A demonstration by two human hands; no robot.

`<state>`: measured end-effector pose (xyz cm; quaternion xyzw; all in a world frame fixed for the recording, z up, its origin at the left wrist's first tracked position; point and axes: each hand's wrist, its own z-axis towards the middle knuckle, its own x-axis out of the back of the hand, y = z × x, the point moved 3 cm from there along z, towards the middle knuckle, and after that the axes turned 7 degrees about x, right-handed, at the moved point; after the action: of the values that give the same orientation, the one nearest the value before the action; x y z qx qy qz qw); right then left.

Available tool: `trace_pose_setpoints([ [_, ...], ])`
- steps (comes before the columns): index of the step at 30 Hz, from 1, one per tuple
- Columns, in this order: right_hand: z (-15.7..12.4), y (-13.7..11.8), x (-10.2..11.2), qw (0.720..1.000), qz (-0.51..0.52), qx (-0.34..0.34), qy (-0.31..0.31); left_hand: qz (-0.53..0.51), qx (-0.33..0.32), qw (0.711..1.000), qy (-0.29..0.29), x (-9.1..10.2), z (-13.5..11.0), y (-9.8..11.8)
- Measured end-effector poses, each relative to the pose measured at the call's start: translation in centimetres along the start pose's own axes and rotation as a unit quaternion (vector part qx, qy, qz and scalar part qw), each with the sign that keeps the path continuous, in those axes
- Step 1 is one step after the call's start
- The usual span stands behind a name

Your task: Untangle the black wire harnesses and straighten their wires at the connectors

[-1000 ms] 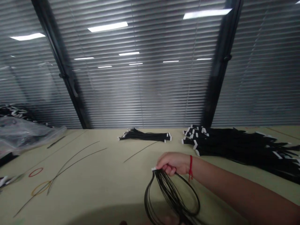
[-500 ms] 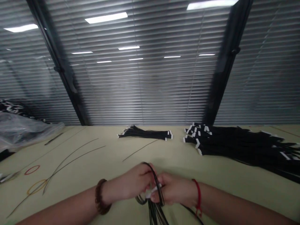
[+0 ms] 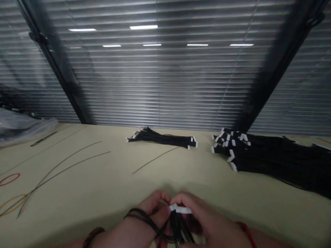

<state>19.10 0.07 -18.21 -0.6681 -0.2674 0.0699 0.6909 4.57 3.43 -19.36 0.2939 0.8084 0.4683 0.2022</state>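
Wires (image 3: 178,224) pinched between left hand (image 3: 144,224) and right hand (image 3: 204,220).

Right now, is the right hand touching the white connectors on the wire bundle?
Touching. In the head view the right hand pinches the white connectors at its fingertips, with no gap.

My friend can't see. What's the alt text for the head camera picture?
A left hand and a right hand together grip a bundle of thin black wires with white ends over a pale green table. Behind lie a small wire bundle and, to the right, a big wire pile.
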Motion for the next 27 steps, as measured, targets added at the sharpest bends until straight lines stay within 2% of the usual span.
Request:
trace_pose_setpoints([
  [3,0.2,0.3,-0.2,0.995,-0.079,-0.013,0.057,-0.030,0.006,0.999,0.011,0.2,0.9,-0.2],
  [5,0.2,0.3,-0.2,0.986,-0.142,0.004,0.087,-0.041,0.022,0.999,0.017,0.1,1.1,-0.6],
  [9,0.2,-0.1,-0.1,0.975,-0.193,0.058,0.098,-0.013,0.037,0.999,0.012,-0.3,1.1,-0.9],
  [13,0.1,-0.2,0.4,0.976,-0.163,0.094,0.108,0.036,0.006,0.999,0.017,-0.4,0.6,-0.2],
  [15,0.3,0.1,0.6,0.977,-0.145,0.101,0.123,0.048,0.017,0.999,0.015,-0.5,0.5,0.3],
  [18,0.5,0.5,0.8,0.978,-0.118,0.106,0.137,-0.020,0.044,0.999,-0.005,-0.8,0.4,1.0],
  [21,0.7,0.7,0.8,0.983,-0.081,0.113,0.118,-0.065,0.057,0.996,-0.024,-1.1,0.3,1.3],
  [27,0.8,0.4,0.8,0.990,-0.002,0.109,0.085,-0.054,0.048,0.997,0.002,-1.0,0.0,1.1],
])
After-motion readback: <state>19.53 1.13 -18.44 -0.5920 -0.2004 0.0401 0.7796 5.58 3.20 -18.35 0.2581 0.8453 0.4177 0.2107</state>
